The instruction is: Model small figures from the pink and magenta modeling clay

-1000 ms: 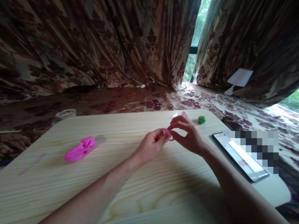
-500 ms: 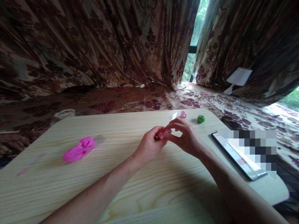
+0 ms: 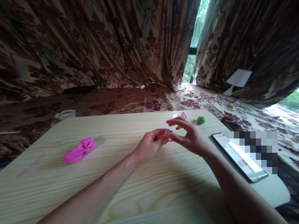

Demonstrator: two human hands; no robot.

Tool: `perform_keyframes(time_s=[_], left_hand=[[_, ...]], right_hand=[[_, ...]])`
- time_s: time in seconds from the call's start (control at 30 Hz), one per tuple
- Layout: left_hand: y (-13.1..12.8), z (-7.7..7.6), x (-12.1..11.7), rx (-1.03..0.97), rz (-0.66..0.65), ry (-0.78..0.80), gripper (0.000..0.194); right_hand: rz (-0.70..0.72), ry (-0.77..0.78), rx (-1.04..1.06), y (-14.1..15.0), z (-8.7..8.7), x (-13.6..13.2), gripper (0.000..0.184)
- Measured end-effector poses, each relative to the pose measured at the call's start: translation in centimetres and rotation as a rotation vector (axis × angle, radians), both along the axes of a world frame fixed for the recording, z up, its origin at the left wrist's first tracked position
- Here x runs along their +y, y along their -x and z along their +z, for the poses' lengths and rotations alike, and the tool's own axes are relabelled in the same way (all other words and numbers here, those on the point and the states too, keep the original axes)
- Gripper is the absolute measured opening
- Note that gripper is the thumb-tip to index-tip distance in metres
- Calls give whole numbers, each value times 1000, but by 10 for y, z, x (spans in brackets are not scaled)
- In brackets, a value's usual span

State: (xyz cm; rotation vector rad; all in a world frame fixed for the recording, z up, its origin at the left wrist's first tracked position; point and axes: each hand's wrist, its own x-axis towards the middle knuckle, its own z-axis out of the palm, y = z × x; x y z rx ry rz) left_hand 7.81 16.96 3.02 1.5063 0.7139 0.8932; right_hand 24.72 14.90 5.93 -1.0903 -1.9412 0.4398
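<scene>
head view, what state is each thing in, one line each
left hand: pinching small pink piece
right hand: fingers spread, thumb by the piece
bright pink lump: creased, resting on table
green ball: pink-spotted, on table
phone: lying flat, screen lit
curtains: parted at a narrow gap
lamp: looks unlit

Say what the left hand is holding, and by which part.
The left hand pinches a small pink piece; its shape is too unclear to tell which part.
</scene>
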Motion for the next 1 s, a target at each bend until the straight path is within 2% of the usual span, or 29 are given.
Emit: perform_keyframes(time_s=[0.13,0.3,0.47,0.63,0.9,1.0], left_hand=[[4,8,-1,-29,-71,54,24],[4,7,1,-70,-96,89,20],[6,7,1,-57,-122,64,19],[5,5,1,-74,-158,112,23],[5,4,2,-37,-172,45,14],[6,5,2,-21,-176,24,13]], right_hand=[[63,27,2,-1,1,0,24],[58,-6,66,2,-3,1,16],[92,39,63,0,-2,0,30],[128,38,89,2,-5,0,19],[114,135,190,-2,2,2,26],[94,138,185,-3,1,3,21]])
